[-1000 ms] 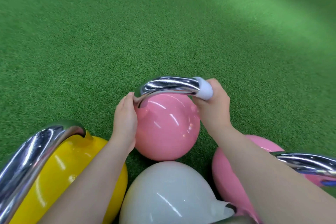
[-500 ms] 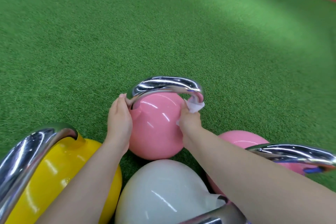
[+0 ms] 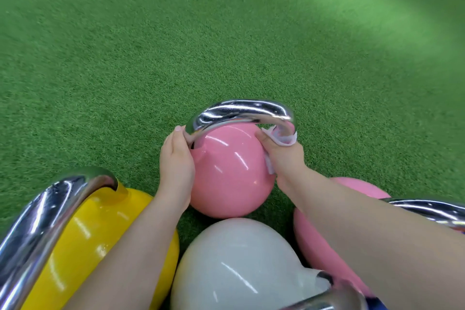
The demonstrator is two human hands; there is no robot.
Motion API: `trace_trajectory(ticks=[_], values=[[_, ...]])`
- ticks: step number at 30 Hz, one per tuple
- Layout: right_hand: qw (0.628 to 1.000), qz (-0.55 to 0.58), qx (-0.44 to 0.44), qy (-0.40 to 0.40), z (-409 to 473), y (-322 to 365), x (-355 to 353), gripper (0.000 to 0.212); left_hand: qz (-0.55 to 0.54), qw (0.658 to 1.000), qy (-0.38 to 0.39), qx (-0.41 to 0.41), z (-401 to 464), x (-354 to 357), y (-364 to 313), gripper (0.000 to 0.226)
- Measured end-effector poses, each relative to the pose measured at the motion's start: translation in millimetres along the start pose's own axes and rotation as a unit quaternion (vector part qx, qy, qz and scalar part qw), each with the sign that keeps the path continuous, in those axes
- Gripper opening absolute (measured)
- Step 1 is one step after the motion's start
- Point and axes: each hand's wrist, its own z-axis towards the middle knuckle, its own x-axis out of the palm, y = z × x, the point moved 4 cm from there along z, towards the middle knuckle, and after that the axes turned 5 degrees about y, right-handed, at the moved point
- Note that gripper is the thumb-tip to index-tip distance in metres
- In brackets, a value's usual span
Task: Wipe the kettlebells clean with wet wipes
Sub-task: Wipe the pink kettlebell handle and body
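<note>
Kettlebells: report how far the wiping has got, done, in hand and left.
Done: nothing can be confirmed; no kettlebell shows a visible wiped mark. In hand: the right hand presses a white wet wipe where the chrome handle meets the far pink kettlebell, while the left hand steadies its other side. Left, apparently: the yellow kettlebell, the white kettlebell and the near pink kettlebell, none touched now.
</note>
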Motion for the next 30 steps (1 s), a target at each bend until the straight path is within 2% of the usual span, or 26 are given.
trace_trajectory(ticks=[2,3,7,8,9,12,14,18,21,23,27,29,30], values=[[0.995,0.016,0.053,-0.084,-5.9,-1.7,7.0,0.021,-0.006,1.000,0.004,0.002,0.1,-0.2,1.1,0.038],[0.991,0.020,0.084,-0.106,-10.2,-1.5,13.2,0.032,-0.008,1.000,0.004,0.001,-0.1,0.0,1.3,0.039],[0.988,0.014,0.138,-0.059,-25.7,1.0,37.4,0.104,-0.005,1.000,0.004,0.001,1.2,1.0,1.6,0.041],[0.989,0.019,0.140,-0.043,-27.4,-0.9,38.8,0.112,-0.003,1.000,0.003,0.002,1.2,1.0,1.6,0.041],[0.991,0.028,0.131,-0.030,-27.9,-2.8,37.1,0.108,-0.004,1.000,0.003,0.003,1.2,0.9,1.9,0.040],[0.991,0.056,0.122,-0.006,-26.1,-6.7,25.2,0.074,-0.009,1.000,0.007,-0.002,2.0,0.9,3.5,0.041],[0.992,0.008,0.123,-0.003,-19.9,-9.0,17.8,0.051,-0.008,1.000,0.008,-0.006,2.8,1.3,4.7,0.043],[0.994,-0.027,0.061,-0.081,-10.2,-11.6,13.4,0.043,0.002,1.000,0.002,-0.010,4.7,-0.5,6.5,0.040],[0.993,-0.005,0.008,-0.115,-9.9,-11.6,11.7,0.024,0.004,1.000,0.002,-0.002,4.6,-1.1,6.9,0.044],[0.995,-0.010,-0.012,-0.095,-8.8,-5.3,6.4,0.010,0.006,1.000,0.003,0.002,3.9,-0.7,6.2,0.046],[0.986,-0.134,-0.089,-0.032,-6.2,27.1,-8.7,0.004,0.011,1.000,0.005,0.016,2.5,0.1,3.1,0.046],[0.965,-0.197,-0.172,-0.003,-15.0,51.8,-9.3,0.002,0.009,1.000,0.005,0.014,2.3,0.2,2.6,0.047],[0.943,-0.244,-0.226,0.009,-21.8,65.2,-7.8,0.005,0.008,1.000,0.004,0.014,2.1,-0.3,2.5,0.046]])
